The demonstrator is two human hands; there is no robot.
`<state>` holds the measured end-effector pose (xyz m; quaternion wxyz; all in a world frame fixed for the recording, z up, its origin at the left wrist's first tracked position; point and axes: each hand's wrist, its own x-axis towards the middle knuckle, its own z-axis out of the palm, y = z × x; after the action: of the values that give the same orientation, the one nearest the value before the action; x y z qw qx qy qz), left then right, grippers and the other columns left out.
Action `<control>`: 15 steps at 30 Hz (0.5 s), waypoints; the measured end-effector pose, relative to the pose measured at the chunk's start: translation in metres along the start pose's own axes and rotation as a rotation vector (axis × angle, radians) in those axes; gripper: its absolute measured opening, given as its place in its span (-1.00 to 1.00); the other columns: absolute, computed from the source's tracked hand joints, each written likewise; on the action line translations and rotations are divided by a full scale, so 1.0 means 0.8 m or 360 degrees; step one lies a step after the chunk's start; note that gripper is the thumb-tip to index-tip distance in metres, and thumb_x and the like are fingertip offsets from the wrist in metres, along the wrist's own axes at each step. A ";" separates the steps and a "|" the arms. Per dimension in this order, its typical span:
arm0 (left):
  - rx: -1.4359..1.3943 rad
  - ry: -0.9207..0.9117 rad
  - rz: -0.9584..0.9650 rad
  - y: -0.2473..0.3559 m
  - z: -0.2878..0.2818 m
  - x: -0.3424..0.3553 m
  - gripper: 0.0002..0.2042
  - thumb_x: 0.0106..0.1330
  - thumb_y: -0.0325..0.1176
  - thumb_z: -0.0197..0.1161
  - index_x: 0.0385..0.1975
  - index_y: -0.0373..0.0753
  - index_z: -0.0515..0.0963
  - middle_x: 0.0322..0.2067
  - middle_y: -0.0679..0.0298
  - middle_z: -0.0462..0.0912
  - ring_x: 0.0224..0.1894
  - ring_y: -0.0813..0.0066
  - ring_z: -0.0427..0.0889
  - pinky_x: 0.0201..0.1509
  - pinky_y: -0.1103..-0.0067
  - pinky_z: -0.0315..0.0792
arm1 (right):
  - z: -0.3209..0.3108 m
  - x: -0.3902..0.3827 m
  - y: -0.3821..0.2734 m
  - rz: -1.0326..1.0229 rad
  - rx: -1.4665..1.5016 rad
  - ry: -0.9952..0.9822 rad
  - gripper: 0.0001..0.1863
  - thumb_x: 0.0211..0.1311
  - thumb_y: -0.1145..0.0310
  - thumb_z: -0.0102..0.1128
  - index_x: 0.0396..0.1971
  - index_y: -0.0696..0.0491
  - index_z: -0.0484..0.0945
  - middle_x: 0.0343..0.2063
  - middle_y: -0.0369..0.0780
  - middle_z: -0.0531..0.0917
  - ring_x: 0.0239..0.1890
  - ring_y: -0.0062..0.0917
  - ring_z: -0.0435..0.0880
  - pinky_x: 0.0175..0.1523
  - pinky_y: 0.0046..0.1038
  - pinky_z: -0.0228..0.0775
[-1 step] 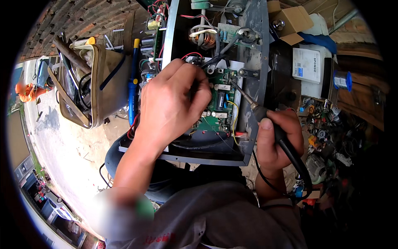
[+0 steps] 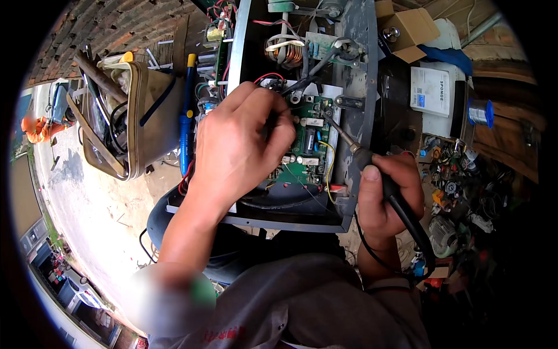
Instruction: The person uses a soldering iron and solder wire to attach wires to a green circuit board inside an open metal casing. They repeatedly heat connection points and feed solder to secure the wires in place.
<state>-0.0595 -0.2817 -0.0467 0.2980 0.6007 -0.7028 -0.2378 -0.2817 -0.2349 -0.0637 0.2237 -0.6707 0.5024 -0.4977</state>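
My right hand (image 2: 389,195) is wrapped around the black handle of a soldering iron (image 2: 365,157). Its metal tip points up and left, reaching the upper right edge of a green circuit board (image 2: 299,166). Over the board's left part, my left hand (image 2: 238,136) is closed with curled fingers; whatever they pinch is hidden behind the hand. White and blue components and a yellow wire (image 2: 332,166) show on the board. It sits inside an open grey metal casing (image 2: 290,221), beneath a copper-wound coil (image 2: 286,55) and thick dark cables.
Left of the casing stand a blue-and-yellow tool (image 2: 186,116) and a beige bucket (image 2: 139,104) crammed with tools. To the right are a white box (image 2: 429,90), a solder spool (image 2: 480,113), an opened cardboard box (image 2: 411,29) and a heap of loose parts (image 2: 459,192). A person in orange (image 2: 39,129) is far left.
My right hand and the soldering iron have shifted very slightly left. My left hand stays in place.
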 end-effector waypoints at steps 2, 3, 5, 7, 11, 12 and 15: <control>0.0005 -0.0012 -0.0008 -0.001 0.000 -0.002 -0.92 0.13 -0.56 0.33 -0.42 -0.31 0.57 -0.44 0.20 0.60 -0.46 0.30 0.64 -0.34 0.51 0.49 | 0.000 -0.001 0.000 -0.0022 -0.0059 -0.0018 -0.75 0.15 0.51 0.42 -0.19 0.21 0.58 -0.42 -0.11 0.66 -0.47 -0.48 0.64 -0.36 -0.50 0.49; 0.0028 -0.0003 0.0041 -0.002 0.000 -0.003 -0.91 0.12 -0.56 0.34 -0.42 -0.31 0.57 -0.45 0.20 0.59 -0.47 0.29 0.64 -0.36 0.50 0.49 | 0.000 -0.001 0.001 -0.0030 -0.0074 -0.0024 -0.75 0.15 0.51 0.42 -0.19 0.21 0.58 -0.42 -0.11 0.66 -0.47 -0.48 0.64 -0.36 -0.50 0.49; 0.0071 -0.0006 0.0038 -0.002 0.001 -0.005 -0.91 0.11 -0.55 0.35 -0.42 -0.30 0.57 -0.45 0.20 0.59 -0.48 0.28 0.64 -0.36 0.49 0.49 | 0.001 -0.001 0.004 -0.0051 -0.0082 -0.0025 -0.75 0.14 0.52 0.41 -0.19 0.21 0.58 -0.43 -0.11 0.66 -0.47 -0.48 0.64 -0.37 -0.50 0.49; 0.0094 0.0004 0.0045 -0.002 0.003 -0.006 -0.91 0.11 -0.54 0.35 -0.42 -0.29 0.58 -0.46 0.20 0.59 -0.48 0.27 0.63 -0.37 0.48 0.50 | 0.002 0.001 0.007 -0.0077 -0.0068 -0.0016 -0.74 0.13 0.53 0.41 -0.19 0.21 0.59 -0.43 -0.11 0.66 -0.48 -0.48 0.64 -0.37 -0.50 0.48; 0.0121 0.0040 0.0062 -0.003 0.006 -0.005 -0.91 0.10 -0.53 0.36 -0.42 -0.27 0.59 -0.46 0.20 0.59 -0.49 0.25 0.63 -0.37 0.47 0.50 | 0.005 0.004 0.005 -0.0059 -0.0064 -0.0019 -0.74 0.11 0.54 0.41 -0.19 0.21 0.59 -0.45 -0.11 0.66 -0.49 -0.47 0.64 -0.37 -0.50 0.49; 0.0129 0.0043 0.0062 -0.002 0.007 -0.005 -0.91 0.10 -0.53 0.36 -0.42 -0.27 0.59 -0.47 0.21 0.59 -0.49 0.25 0.63 -0.37 0.47 0.50 | 0.005 0.005 0.004 -0.0060 -0.0069 -0.0021 -0.73 0.11 0.55 0.42 -0.19 0.22 0.59 -0.45 -0.12 0.66 -0.49 -0.46 0.64 -0.37 -0.50 0.49; 0.0155 0.0056 0.0074 -0.004 0.010 -0.006 -0.91 0.11 -0.52 0.37 -0.42 -0.27 0.60 -0.48 0.20 0.58 -0.49 0.25 0.63 -0.38 0.46 0.49 | 0.008 0.006 0.006 -0.0083 -0.0063 -0.0014 -0.73 0.10 0.55 0.42 -0.19 0.22 0.60 -0.46 -0.12 0.66 -0.49 -0.46 0.65 -0.37 -0.50 0.49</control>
<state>-0.0624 -0.2778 -0.0548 0.2862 0.6020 -0.7219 -0.1857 -0.2780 -0.2424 -0.0678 0.1997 -0.6900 0.4935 -0.4904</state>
